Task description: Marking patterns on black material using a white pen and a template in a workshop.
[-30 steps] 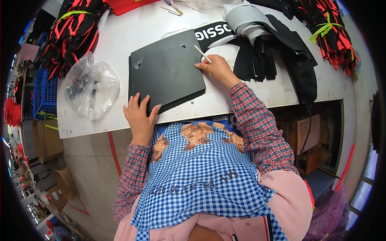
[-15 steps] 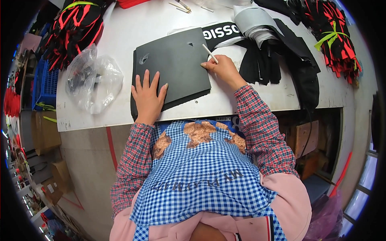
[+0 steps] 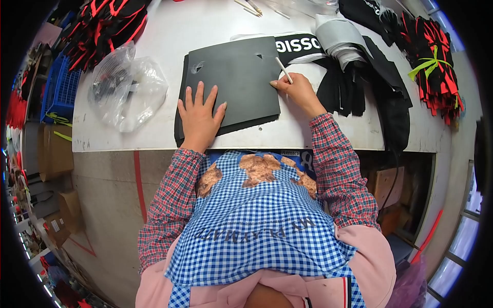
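Note:
A dark grey flat sheet [image 3: 239,82] with a small triangular notch lies over black fabric [image 3: 181,126], which shows along its left and lower edges. My left hand [image 3: 201,115] rests on the sheet's lower left part, fingers spread and pressing flat. At the right edge, my right hand [image 3: 302,95] grips a slim white pencil [image 3: 283,70] that slants up to the left. The right thumb and fingertips touch the sheet's edge. The pencil's lower end is hidden in the fingers.
Crumpled clear plastic [image 3: 128,92] lies on the white table [image 3: 118,141], left of the sheet. Black strips [image 3: 344,90] and a folded grey-white roll [image 3: 336,36] sit at right. Tied black-and-red bundles [image 3: 434,69] stand at both sides. Several white pencils [image 3: 248,7] lie at the back.
The whole view has shifted slightly, so the table things appear farther right. Both hands keep nearly the same places on the sheet, and the pencil stays in my right hand.

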Motion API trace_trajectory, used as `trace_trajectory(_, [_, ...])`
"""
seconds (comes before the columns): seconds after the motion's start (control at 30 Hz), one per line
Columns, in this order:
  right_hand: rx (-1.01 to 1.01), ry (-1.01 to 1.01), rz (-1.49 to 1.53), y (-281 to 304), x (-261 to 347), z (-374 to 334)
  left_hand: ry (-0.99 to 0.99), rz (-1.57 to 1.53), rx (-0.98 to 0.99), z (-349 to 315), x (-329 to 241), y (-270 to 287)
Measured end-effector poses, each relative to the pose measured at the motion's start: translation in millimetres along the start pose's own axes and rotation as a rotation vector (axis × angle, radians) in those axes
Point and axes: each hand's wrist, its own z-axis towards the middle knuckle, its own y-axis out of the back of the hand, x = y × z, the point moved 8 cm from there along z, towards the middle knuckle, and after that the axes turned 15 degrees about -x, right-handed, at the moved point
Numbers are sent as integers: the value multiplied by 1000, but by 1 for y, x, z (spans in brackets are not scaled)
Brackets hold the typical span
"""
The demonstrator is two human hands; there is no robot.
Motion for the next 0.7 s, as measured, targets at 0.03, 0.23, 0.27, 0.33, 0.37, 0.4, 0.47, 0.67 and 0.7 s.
trace_trajectory(0.03, [12,-17,7,-1,2,0,-4,6,-5,0,0,0])
trace_trajectory(0.23, [-46,19,108,6,-8,5,2,-33,-8,0,-3,1])
trace_trajectory(0.27, [-141,-85,177,16,-14,8,3,-41,-13,-1,-3,2])
trace_trajectory(0.33, [-358,-55,163,38,-9,17,11,-18,-21,0,-3,4])
trace_trajectory(0.37, [-419,28,146,47,5,15,5,-5,-23,1,-4,5])
trace_trajectory(0.4, [-400,-6,219,43,1,20,9,-17,-21,0,-3,5])
trace_trajectory(0.47, [-320,-112,415,33,-5,30,13,-17,-14,0,-3,6])
trace_trajectory(0.67, [-174,-90,699,-22,18,54,26,-27,-11,0,-2,7])
trace_trajectory(0.7, [-174,-89,697,-25,20,56,26,-26,-12,0,-2,7])
